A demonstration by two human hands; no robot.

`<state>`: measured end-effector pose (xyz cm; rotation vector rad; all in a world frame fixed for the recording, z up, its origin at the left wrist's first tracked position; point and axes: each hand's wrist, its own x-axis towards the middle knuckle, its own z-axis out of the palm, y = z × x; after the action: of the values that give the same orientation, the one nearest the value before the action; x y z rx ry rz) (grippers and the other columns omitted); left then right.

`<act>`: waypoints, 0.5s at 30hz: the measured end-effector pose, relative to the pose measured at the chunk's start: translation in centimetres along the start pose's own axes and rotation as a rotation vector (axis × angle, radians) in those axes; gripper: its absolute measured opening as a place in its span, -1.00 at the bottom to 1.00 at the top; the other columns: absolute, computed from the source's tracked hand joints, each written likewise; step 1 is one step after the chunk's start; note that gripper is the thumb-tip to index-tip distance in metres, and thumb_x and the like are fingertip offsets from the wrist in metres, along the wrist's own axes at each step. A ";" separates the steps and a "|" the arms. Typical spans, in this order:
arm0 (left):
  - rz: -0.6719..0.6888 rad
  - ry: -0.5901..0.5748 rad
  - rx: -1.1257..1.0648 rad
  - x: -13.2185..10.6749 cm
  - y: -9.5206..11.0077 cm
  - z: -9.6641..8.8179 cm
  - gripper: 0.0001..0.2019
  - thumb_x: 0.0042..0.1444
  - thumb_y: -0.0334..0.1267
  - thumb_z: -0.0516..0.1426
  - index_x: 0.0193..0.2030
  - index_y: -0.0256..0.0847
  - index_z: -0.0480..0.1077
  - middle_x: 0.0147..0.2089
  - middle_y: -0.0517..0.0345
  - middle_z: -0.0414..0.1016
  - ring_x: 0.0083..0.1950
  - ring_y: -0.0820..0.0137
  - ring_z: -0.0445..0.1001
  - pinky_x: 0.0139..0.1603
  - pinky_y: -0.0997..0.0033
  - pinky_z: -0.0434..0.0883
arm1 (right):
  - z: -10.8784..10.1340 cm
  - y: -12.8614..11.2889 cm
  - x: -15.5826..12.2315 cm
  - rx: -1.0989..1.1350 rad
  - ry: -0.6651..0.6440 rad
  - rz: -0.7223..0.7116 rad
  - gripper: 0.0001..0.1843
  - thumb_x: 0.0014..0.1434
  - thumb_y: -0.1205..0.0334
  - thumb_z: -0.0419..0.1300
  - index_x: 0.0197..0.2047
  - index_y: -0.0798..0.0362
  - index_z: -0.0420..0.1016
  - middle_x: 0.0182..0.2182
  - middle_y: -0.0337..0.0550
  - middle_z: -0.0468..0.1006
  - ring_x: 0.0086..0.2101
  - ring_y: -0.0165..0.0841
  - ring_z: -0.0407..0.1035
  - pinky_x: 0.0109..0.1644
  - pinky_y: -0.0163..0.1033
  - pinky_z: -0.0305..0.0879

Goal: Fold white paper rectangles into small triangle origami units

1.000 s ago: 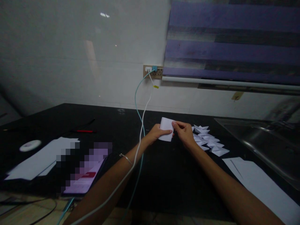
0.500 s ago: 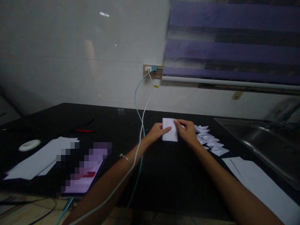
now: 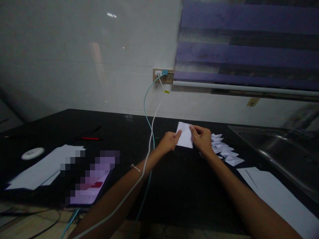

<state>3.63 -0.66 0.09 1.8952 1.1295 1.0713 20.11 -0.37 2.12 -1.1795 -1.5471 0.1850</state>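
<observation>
Both my hands hold a small folded white paper (image 3: 184, 135) above the black countertop (image 3: 174, 186). My left hand (image 3: 168, 141) pinches its left edge, fingers closed. My right hand (image 3: 203, 139) grips its right side near the top, fingers curled. Just right of my right hand lies a row of several folded white paper pieces (image 3: 224, 151) on the counter.
White sheets (image 3: 274, 196) lie at the front right, more sheets (image 3: 42, 169) and a lit phone (image 3: 92, 186) at the left. A red pen (image 3: 88, 138) and round white object (image 3: 32, 153) sit far left. Two cables (image 3: 149, 132) hang from a wall socket (image 3: 163, 75). A steel sink (image 3: 281, 152) is at right.
The paper and both hands have shifted slightly right and up; the paper now tilts, held clear of the counter rather than pressed near it.
</observation>
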 end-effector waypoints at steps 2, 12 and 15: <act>-0.006 -0.003 0.011 0.0 0.0 0.0 -0.30 0.20 0.23 -0.23 -0.76 -0.23 0.18 -0.82 0.22 0.14 -0.73 0.52 0.22 -0.54 0.49 0.24 | 0.1 0.1 -0.1 0.001 0.005 -0.008 -0.61 0.15 0.05 0.11 -0.26 0.21 0.61 -0.40 -0.01 0.62 -0.42 -0.21 0.46 -0.37 -0.22 0.30; -0.080 -0.061 -0.039 0.1 -0.4 0.0 -0.27 0.18 0.26 -0.22 -0.80 -0.24 0.22 -0.84 0.18 0.15 -0.74 0.53 0.22 -0.48 0.45 0.31 | 0.0 0.3 -0.1 -0.022 0.011 -0.002 -0.61 0.16 0.07 0.11 -0.22 0.20 0.61 -0.32 0.04 0.63 -0.35 -0.17 0.49 -0.30 -0.18 0.35; -0.102 -0.117 -0.209 0.4 -0.5 -0.1 -0.43 0.12 0.17 0.02 -0.60 -0.33 0.41 -0.66 0.11 0.39 -0.64 0.52 0.32 -0.50 0.49 0.29 | 0.2 0.3 -0.2 0.002 -0.049 0.009 -0.63 0.14 0.09 0.12 -0.23 0.20 0.61 -0.32 0.05 0.63 -0.35 -0.17 0.50 -0.30 -0.18 0.37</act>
<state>3.50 -0.11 -0.18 1.6958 0.9961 0.9692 20.09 -0.25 1.77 -1.1883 -1.5843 0.2231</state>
